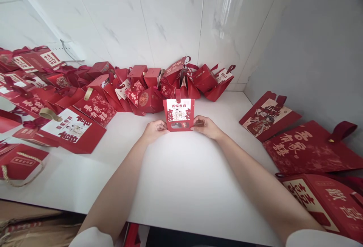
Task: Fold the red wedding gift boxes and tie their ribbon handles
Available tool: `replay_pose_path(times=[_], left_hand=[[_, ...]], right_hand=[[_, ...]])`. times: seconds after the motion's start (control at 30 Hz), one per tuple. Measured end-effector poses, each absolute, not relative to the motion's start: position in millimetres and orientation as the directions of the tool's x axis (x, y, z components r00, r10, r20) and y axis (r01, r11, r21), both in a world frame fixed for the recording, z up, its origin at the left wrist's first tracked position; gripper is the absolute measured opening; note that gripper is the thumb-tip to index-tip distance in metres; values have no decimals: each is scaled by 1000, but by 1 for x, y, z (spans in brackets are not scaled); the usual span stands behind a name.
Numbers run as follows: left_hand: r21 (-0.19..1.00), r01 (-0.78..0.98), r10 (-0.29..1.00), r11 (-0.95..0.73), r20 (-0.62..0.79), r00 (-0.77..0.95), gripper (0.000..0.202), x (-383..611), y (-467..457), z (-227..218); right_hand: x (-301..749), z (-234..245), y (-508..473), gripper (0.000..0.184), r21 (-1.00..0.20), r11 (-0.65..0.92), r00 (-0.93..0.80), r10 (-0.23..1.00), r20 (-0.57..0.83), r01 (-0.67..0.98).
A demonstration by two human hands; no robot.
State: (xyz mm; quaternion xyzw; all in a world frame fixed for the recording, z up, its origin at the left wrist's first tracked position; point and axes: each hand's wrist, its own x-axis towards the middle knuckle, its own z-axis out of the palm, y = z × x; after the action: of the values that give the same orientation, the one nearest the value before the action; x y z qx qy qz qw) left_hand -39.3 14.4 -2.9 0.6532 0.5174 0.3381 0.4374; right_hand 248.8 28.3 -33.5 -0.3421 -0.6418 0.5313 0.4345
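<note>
A small red gift box [180,115] stands upright on the white table, with a white printed panel, a clear window low on its front and a red ribbon loop at the top. At its lower left edge, the fingers of my left hand [154,130] are closed on the side. My right hand [208,127] grips the opposite lower edge between thumb and fingers. Just behind this box lies a crowded row of red boxes, among them one with a round gold emblem [150,100].
Red gift boxes and bags with ribbons crowd the left, including a white-fronted bag [74,130] and a rope-handled box [24,160]. More bags [309,147] lean along the grey wall at right. A tiled wall [170,16] bounds the table [198,186] behind.
</note>
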Motion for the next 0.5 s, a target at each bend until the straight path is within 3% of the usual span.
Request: replay_pose_path(times=[0.33,0.5], left_hand=[[920,378,963,-108,2,271,34,-39,17,-8],[923,347,970,-169,92,226,35,-30,14,-5]], right_hand=[[246,-35,25,33,-979,206,-435,882,181,11],[247,-32,24,32,-986,154,-446,879,168,-68]])
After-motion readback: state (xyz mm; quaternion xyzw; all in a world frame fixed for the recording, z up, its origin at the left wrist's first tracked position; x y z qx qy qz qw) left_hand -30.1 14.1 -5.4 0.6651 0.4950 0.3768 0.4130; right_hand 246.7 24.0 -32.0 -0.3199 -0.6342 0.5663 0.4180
